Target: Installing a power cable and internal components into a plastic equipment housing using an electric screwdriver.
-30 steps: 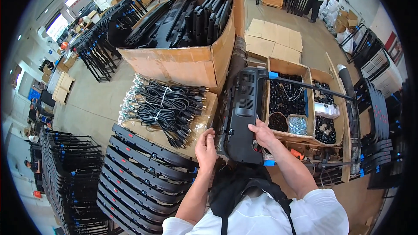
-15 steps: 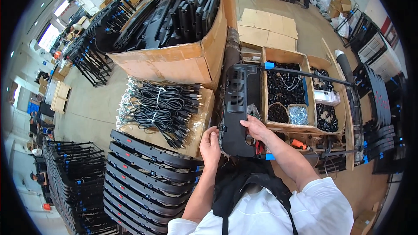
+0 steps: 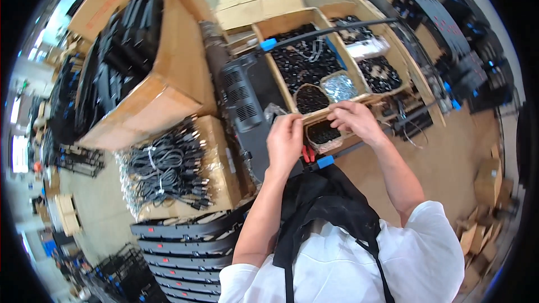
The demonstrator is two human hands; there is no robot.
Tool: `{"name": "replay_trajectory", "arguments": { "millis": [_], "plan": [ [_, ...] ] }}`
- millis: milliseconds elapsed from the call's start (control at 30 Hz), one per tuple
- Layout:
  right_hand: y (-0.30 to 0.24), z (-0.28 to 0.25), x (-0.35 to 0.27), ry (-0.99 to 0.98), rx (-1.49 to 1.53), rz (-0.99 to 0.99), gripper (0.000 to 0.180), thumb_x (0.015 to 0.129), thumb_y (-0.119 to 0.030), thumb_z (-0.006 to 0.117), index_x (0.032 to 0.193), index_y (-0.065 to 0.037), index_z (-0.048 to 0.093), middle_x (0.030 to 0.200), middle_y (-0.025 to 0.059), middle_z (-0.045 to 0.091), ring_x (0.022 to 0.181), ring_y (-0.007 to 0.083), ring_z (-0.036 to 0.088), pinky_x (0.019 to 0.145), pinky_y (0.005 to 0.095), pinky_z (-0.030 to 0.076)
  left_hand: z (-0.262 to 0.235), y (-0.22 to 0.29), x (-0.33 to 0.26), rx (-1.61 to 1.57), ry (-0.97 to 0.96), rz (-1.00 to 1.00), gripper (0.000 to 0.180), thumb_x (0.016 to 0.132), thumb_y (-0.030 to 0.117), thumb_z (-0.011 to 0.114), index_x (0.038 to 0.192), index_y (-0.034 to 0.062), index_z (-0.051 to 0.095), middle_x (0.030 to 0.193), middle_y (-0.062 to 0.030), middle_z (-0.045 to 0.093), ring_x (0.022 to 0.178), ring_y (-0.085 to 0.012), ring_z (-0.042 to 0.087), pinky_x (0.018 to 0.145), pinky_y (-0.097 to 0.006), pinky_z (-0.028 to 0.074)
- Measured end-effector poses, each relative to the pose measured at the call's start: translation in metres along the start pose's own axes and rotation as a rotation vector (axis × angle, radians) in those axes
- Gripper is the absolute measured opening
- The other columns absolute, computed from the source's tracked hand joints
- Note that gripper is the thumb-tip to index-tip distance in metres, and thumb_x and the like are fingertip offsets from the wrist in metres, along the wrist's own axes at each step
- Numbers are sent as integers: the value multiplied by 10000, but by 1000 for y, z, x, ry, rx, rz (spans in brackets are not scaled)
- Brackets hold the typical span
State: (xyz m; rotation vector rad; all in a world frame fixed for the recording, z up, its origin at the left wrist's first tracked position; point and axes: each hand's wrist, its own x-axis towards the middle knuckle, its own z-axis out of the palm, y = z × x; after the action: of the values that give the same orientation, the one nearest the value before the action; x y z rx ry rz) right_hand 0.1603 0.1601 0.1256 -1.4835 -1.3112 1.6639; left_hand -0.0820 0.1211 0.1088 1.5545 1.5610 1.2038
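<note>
I am bringing my left hand [image 3: 284, 141] and right hand [image 3: 352, 122], fingers curled narrow on something too small to identify, over the wooden tray [image 3: 314, 113] edge beside the black panel [image 3: 250, 106] (fitting seemingly unfinished).

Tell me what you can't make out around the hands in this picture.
Head view:
- What the left hand pinches: too small, covered by its fingers.
- Right hand fingertips: curled over the wooden tray rim.
- Small black parts in the bag: blurred.
- Black panel lower end: behind the left hand.
</note>
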Motion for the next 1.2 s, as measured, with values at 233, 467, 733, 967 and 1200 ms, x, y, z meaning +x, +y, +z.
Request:
{"name": "replay_trajectory", "arguments": {
  "millis": [233, 467, 733, 967, 1200],
  "plan": [
    [49, -43, -139, 278, 185, 17, 321, 1051, -189, 585, 1267, 39, 657, 1074, 131, 755, 886, 168, 727, 774, 298, 571, 148, -92, 19, 383, -750, 214, 198, 970, 154, 601, 1058, 88, 766, 1063, -198, 732, 1062, -365, 705, 901, -488, 569],
    [147, -59, -164, 246, 341, 197, 319, 1043, -188, 600, 1256, 40, 661, 1056, 133, 760, 863, 174, 735, 749, 294, 581, 209, -186, 11, 794, -1186, 494, 302, 980, 159, 555, 1250, 217, 677, 1285, -172, 601, 1189, -397, 653, 921, -513, 596],
    [229, -102, -105, 108, 253, 459, 345, 1045, -243, 578, 1256, 5, 690, 1066, 107, 762, 844, 171, 742, 705, 291, 587, 221, -167, 17, 968, -1412, 530, 272, 1008, 153, 505, 1262, 116, 592, 1217, -212, 633, 1094, -392, 710, 863, -499, 613],
    [284, -120, -48, 148, 439, 522, 299, 1037, -214, 592, 1200, 21, 678, 1020, 139, 756, 802, 214, 760, 642, 333, 613, 223, -176, 24, 843, -1350, 275, 227, 934, 116, 560, 1118, 20, 651, 1141, -236, 693, 1033, -418, 718, 865, -506, 608],
    [298, -110, 8, 225, 681, 467, 234, 1017, -177, 622, 1128, 24, 663, 965, 156, 752, 746, 249, 750, 632, 358, 622, 224, -190, 27, 450, -1113, -400, 238, 890, 219, 653, 1078, 75, 675, 955, -121, 722, 924, -279, 706, 797, -419, 560]
  ]
}}
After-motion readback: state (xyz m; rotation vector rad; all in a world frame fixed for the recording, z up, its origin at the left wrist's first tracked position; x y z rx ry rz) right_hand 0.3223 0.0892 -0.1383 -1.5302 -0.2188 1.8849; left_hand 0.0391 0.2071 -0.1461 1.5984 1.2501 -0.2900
